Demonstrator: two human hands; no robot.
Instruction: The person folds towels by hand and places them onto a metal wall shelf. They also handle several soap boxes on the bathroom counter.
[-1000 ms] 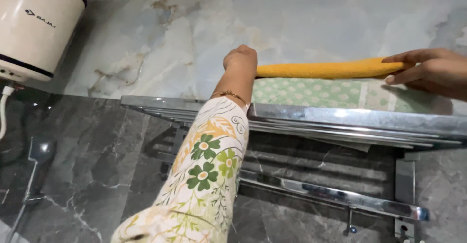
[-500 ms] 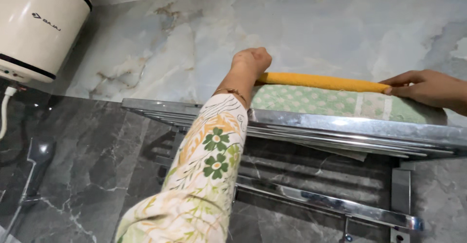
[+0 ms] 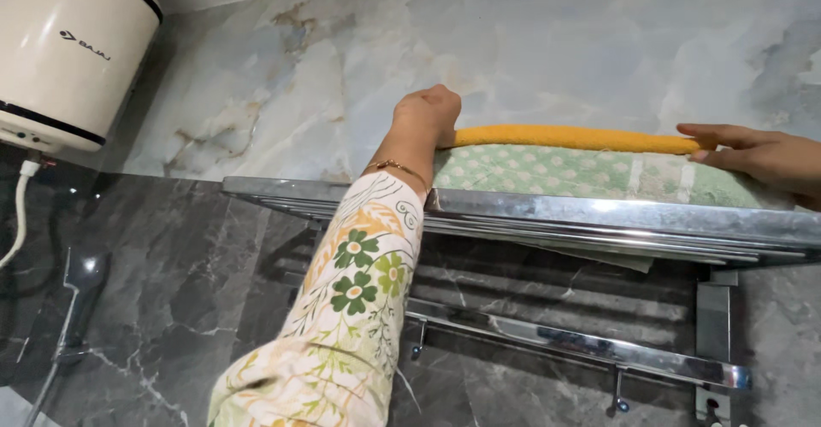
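Both hands, left hand (image 3: 428,112) closed and right hand (image 3: 757,155) flat, are pressed on opposite ends of a soft, light yellow towel (image 3: 569,138) laid atop the green towel (image 3: 564,173) on the rack (image 3: 599,217).

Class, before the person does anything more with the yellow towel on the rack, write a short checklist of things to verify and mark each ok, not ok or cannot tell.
1. Left hand has contact with the near end of the yellow towel: ok.
2. Right hand rests on the far end: ok.
3. Yellow towel lies on the green patterned towel, not hanging off: ok.
4. Green towel sits fully on the chrome rack: cannot tell, its back edge is hidden.
5. Lower rail with hooks is free of cloth: ok.
6. Left hand's grip closed on the towel: cannot tell.
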